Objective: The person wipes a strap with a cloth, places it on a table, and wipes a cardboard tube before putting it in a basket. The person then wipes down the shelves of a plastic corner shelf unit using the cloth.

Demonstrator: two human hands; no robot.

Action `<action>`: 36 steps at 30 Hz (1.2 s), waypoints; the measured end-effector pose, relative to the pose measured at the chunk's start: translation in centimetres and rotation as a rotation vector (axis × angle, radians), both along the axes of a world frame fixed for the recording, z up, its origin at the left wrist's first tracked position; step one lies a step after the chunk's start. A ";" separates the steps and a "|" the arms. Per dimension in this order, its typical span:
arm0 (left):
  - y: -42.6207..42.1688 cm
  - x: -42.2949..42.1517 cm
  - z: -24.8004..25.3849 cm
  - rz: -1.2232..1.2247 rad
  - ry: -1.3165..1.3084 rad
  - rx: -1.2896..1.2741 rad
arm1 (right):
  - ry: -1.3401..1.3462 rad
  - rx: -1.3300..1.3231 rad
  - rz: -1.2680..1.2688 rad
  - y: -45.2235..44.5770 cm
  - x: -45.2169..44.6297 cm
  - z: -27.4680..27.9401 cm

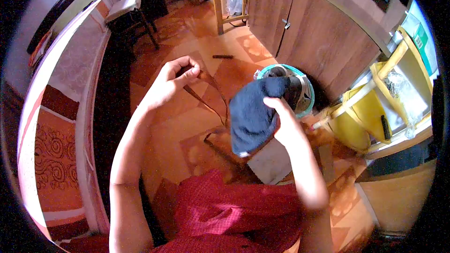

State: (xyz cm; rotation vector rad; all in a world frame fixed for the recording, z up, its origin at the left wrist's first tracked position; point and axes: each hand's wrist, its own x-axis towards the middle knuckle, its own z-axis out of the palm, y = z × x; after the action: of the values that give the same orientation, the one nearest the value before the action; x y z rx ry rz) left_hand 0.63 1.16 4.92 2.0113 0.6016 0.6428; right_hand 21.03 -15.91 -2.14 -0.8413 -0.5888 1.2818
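Note:
My left hand (176, 77) is closed in a pinch, raised over the tiled floor left of centre. A thin brown strap (206, 105) hangs in a narrow loop from its fingers. My right hand (281, 117) grips a soft dark blue cloth (253, 115), with the thumb on top. The cloth hangs bunched, and a small white spot shows at its lower edge. Just beyond it stands a round teal tub (310, 105) with dark and pale items in it, partly hidden by the cloth. A pale flat square (269, 163) lies below my right hand.
Brown cupboard doors (311, 33) rise behind the tub. On the right are a yellow dustpan-like piece (363, 119) and a yellow frame (398, 61). A bed (58, 154) runs along the left. A stool (124, 7) and a small dark bar (222, 56) are farther off.

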 end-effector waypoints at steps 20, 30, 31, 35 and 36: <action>-0.6 4.8 2.2 -0.192 -0.031 0.475 | -0.119 0.152 -0.046 5.1 -3.7 2.7; 3.8 2.3 2.9 0.211 -0.125 0.029 | -1.338 -0.251 0.152 2.4 -0.4 2.9; 3.7 2.3 2.5 0.214 -0.074 0.079 | -1.237 -0.152 0.085 3.1 0.6 -1.3; 6.0 0.1 0.2 0.300 -0.021 -0.007 | -0.820 0.051 0.050 1.1 1.9 -1.8; 6.7 -0.4 -0.3 0.368 -0.041 -0.052 | -0.731 0.071 0.093 -0.1 1.7 0.2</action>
State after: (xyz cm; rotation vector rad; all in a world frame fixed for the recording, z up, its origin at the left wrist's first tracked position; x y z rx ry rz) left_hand 0.27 7.84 4.57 1.8483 0.9655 0.8739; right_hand 22.75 -16.03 -1.94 -1.2375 -1.2545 1.0043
